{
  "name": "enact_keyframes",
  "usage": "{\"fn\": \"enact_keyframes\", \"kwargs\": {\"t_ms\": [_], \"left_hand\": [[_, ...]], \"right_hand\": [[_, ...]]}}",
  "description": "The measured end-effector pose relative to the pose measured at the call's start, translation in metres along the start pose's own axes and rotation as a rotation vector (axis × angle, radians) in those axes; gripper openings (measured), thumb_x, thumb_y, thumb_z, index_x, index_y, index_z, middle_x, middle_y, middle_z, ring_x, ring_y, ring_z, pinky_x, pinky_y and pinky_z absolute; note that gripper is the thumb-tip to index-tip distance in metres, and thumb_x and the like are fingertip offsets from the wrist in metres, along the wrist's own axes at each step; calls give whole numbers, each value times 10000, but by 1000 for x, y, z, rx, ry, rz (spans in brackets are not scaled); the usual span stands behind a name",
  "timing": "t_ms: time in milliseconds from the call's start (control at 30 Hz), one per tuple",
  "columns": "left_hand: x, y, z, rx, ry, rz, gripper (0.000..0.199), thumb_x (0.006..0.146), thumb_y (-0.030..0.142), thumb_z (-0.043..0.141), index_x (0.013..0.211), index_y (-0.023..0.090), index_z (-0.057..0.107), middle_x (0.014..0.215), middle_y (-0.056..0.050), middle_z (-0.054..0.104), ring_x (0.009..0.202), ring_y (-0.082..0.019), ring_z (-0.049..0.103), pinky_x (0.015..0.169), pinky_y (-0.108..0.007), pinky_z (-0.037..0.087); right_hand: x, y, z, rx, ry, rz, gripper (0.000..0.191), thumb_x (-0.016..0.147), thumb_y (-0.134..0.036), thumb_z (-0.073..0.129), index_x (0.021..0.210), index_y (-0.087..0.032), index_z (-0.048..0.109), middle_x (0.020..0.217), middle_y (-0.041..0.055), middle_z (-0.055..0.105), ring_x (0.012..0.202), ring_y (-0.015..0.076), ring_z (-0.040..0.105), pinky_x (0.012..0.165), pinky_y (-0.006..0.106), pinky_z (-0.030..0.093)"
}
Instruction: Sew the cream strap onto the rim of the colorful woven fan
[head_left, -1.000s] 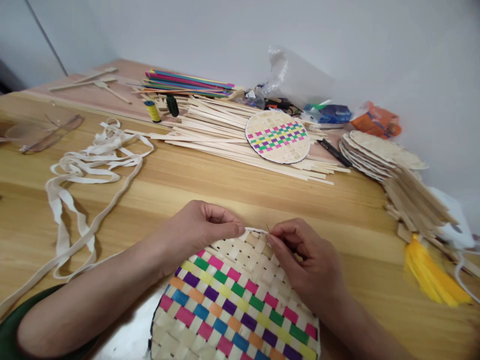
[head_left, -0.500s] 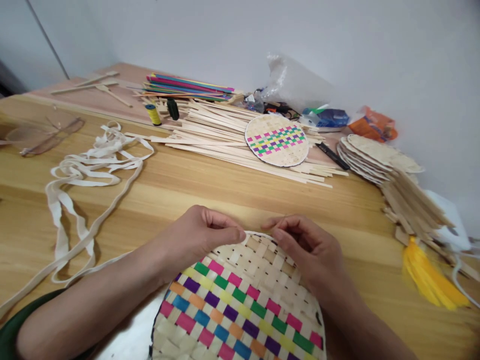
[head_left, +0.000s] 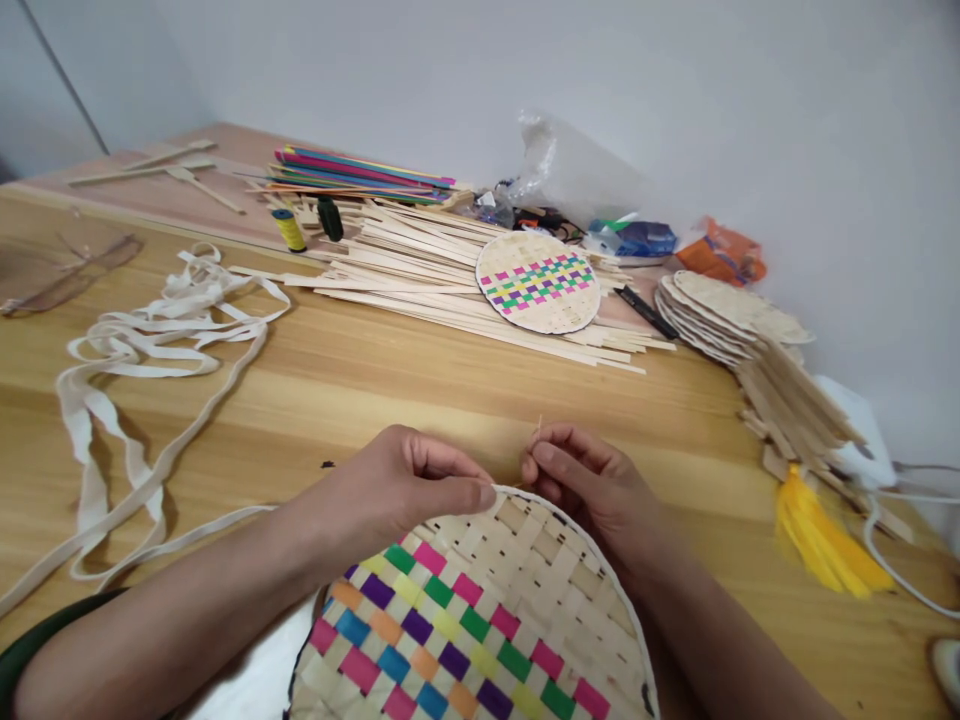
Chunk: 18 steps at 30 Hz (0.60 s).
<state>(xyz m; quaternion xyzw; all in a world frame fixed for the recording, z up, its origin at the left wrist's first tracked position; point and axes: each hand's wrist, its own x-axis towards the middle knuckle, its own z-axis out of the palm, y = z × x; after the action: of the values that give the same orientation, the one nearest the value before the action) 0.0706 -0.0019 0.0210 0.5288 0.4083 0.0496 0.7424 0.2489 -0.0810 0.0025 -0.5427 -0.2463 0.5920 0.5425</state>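
A round woven fan (head_left: 480, 620) with pink, green, purple, blue, orange and yellow checks stands tilted in front of me, its lower part cut off by the frame. My left hand (head_left: 420, 480) is closed, pinching the white-bound top rim between thumb and fingers. Just right of it, my right hand (head_left: 585, 475) is closed in a pinch on a thin needle (head_left: 539, 426), whose tip sticks up past the fingertips. That hand is off the rim. Any thread is too fine to make out clearly.
White cloth tape (head_left: 161, 480) lies tangled at left. Behind are thin pale strips (head_left: 420, 290), a finished fan disc (head_left: 538, 283), coloured strips (head_left: 360, 170) and a yellow thread spool (head_left: 289, 230). At right are stacked discs (head_left: 720, 310), wooden sticks (head_left: 795, 400) and yellow tassels (head_left: 825, 540).
My right hand has come away from the rim, with the needle now showing upright in its pinch. My left hand keeps its hold on the fan. The view has shifted slightly right.
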Motion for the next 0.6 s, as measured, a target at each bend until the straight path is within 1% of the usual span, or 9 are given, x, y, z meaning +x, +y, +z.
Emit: {"fn": "enact_keyframes", "kwargs": {"t_ms": [167,333,400,500,600], "left_hand": [[-1,1,-1,-15,-6,-1,161,696,342,727,726,187,760,715,-31,731,629,-142,608,571,-218,454],[-1,1,1,6,40,6,157,667,341,748,697,187,759,691,-26,724,612,-137,601,554,-208,443],[-2,1,2,-7,50,11,152,662,340,754,690,190,759,674,-21,719,598,-129,592,542,-199,433],[-3,1,1,-27,37,-7,129,659,319,750,685,193,763,653,-19,719,580,-123,585,535,-192,430],[-3,2,0,-30,16,-18,72,639,271,762,661,202,765,636,-7,714,569,-111,574,530,-175,427]], "right_hand": [[0,1,-2,-323,-31,-30,226,739,-384,704,806,-182,628,658,-18,636,547,94,538,507,212,415],[2,3,0,-461,-5,-107,191,754,-365,662,777,-182,615,631,-23,615,550,101,539,508,218,418],[2,4,1,-483,-17,-130,171,749,-345,664,762,-182,614,625,-29,609,556,100,540,514,216,416],[2,5,0,-459,-45,-120,144,765,-311,666,772,-179,611,629,-35,615,552,89,539,518,205,411],[3,5,-4,-315,-98,-80,152,790,-313,669,790,-175,606,669,-18,655,545,84,560,520,200,431]]}}
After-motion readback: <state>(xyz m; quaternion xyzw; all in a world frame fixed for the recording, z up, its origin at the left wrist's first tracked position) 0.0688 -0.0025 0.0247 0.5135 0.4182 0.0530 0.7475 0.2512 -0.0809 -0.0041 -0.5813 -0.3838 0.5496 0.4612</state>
